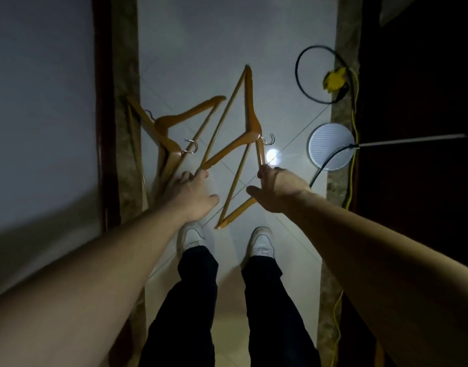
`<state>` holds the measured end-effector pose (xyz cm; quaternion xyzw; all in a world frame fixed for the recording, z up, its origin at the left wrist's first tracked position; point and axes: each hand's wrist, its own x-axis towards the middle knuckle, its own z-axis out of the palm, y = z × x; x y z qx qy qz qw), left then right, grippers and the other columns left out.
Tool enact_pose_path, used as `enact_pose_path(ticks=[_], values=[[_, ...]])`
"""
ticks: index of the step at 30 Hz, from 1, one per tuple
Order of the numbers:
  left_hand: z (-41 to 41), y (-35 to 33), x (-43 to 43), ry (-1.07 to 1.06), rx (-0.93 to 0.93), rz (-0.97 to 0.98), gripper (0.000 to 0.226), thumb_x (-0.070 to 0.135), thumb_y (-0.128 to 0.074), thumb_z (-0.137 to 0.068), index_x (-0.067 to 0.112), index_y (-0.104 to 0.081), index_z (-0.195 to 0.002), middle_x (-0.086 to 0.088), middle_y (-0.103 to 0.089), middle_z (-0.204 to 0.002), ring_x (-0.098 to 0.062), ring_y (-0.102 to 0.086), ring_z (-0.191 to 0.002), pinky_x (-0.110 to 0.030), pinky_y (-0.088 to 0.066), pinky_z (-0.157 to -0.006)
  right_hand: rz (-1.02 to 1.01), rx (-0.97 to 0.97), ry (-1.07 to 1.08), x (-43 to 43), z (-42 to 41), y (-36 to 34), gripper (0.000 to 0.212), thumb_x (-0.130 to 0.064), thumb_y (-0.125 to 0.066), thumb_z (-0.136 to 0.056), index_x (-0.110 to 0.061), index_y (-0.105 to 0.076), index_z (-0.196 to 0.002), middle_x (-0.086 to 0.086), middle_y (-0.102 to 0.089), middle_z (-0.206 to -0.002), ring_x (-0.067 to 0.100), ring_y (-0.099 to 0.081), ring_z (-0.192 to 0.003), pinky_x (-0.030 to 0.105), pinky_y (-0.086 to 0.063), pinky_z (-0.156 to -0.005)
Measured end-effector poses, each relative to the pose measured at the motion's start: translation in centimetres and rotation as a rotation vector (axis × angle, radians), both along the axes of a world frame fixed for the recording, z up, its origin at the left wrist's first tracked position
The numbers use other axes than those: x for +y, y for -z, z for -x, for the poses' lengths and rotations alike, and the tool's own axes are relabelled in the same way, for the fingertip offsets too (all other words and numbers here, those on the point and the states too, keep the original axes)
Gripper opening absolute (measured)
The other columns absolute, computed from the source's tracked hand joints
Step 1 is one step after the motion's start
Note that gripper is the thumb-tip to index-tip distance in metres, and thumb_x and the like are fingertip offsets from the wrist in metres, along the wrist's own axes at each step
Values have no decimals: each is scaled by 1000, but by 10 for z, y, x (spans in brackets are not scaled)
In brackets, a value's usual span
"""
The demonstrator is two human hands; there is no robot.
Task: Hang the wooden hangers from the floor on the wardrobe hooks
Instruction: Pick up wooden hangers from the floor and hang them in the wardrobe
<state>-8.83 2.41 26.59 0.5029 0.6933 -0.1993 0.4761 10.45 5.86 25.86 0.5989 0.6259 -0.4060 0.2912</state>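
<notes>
- Several wooden hangers lie on the pale tiled floor (pixel 227 35), ahead of the person's white shoes (pixel 262 241).
- The left hangers (pixel 162 128) are stacked along the floor's left edge, partly on the marbled border strip (pixel 125 83).
- The middle hanger (pixel 250 112) lies mid-floor, one tip pointing to the far edge, its metal hook (pixel 270 140) turned right.
- The near hanger (pixel 234 211) lies partly under it, closest to the shoes.
- The left hand (pixel 194 193) reaches down with fingers stretched and thumb spread wide, its fingertips touching the middle hanger's lower tip (no firm hold shows).
- The right hand (pixel 279 190) grips the near hanger around its middle, with the thumb over one arm.
- By the floor's right edge are a round white disc (pixel 330 147), a looped black cable (pixel 301 83), a yellow cord (pixel 356 115) and a small yellow object (pixel 334 79).
- A bright light spot (pixel 272 156) glares on the tiles just beyond the right hand.
</notes>
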Motion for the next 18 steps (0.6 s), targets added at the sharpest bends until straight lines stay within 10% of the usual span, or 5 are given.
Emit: enact_pose_path(ticks=[18], values=[[-31, 315, -8, -100, -7, -46, 62, 39, -60, -91, 27, -34, -145, -5, -37, -152, -30, -44, -133, -49, -47, -102, 6, 25, 147, -26, -29, 318, 41, -47, -55, -96, -17, -55, -125, 10, -63, -118, 29, -63, -107, 47, -55, -91]])
